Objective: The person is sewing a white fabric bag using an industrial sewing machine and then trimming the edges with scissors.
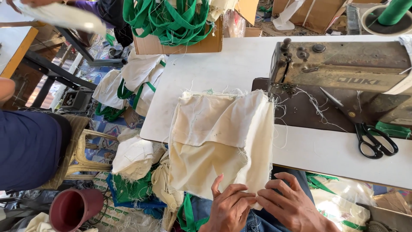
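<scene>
Both hands are down at the near edge: the left hand (229, 206) and the right hand (289, 205) meet fingertip to fingertip, each grip pinching the bottom corner of the cream cloth bag piece (221, 137). The cloth hangs off the white tabletop (223, 64) toward the lap, its top end lying flat beside the old sewing machine (343, 64), frayed threads all round the edges. It looks folded and part-sewn, with raw edges still showing and not yet under the needle, so I'd judge stitching is still left on this piece. Black-handled scissors (369, 137) lie untouched on the machine bed.

Further out, a brown cardboard box (176, 43) sits at the far tabletop edge, overflowing with green straps (167, 17). More cardboard cartons (317, 13) stand behind. Heaps of cream cloth with green handles (137, 81) lie on the floor to the left, which reads as done or waiting pieces, I cannot tell which. A maroon plastic bucket (71, 208) stands bottom left, and another person in dark blue (25, 146) sits nearby
</scene>
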